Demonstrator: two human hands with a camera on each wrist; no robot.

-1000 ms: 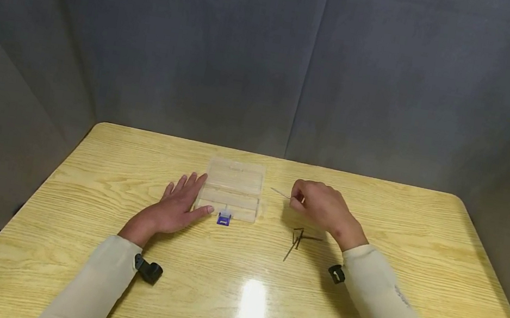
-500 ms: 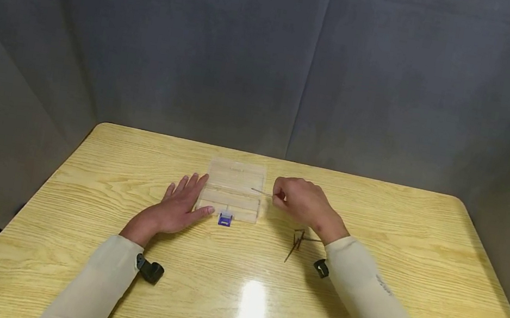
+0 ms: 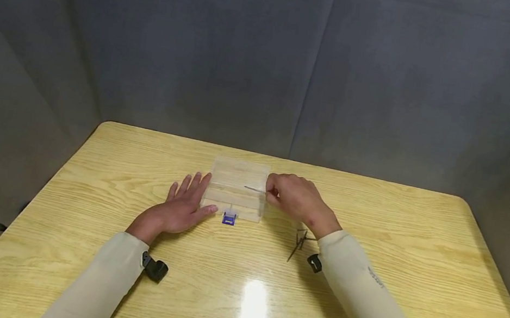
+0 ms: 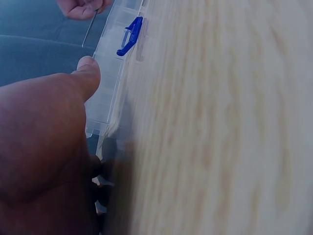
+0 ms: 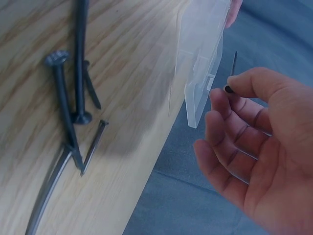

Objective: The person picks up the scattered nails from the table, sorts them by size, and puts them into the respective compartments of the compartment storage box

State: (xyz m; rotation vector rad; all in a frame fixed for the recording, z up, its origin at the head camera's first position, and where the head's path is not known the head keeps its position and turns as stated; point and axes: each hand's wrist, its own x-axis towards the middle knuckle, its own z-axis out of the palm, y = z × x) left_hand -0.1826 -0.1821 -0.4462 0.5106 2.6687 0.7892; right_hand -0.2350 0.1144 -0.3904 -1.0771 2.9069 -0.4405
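A clear plastic box [image 3: 247, 213] lies with its lid [image 3: 238, 170] folded back behind it. Its blue latch [image 3: 229, 219] sticks out at the front. My left hand [image 3: 180, 209] rests along the box's left side, fingers straight and spread, the thumb by the front edge. My right hand [image 3: 296, 198] pinches a nail [image 3: 253, 189] near its head between thumb and forefinger. That nail points left over the box; the right wrist view shows the nail's head [image 5: 228, 89] at the fingertips, the other fingers loosely bent.
Several loose nails [image 3: 301, 238] lie in a small heap on the wooden table [image 3: 197, 282], right of the box and below my right wrist. They differ in length and cross one another in the right wrist view. A grey curtain [image 3: 201, 52] hangs behind the table.
My right hand has moved left with the nail, from beside the box until the nail's tip is over it. My left hand stays at the box's side.
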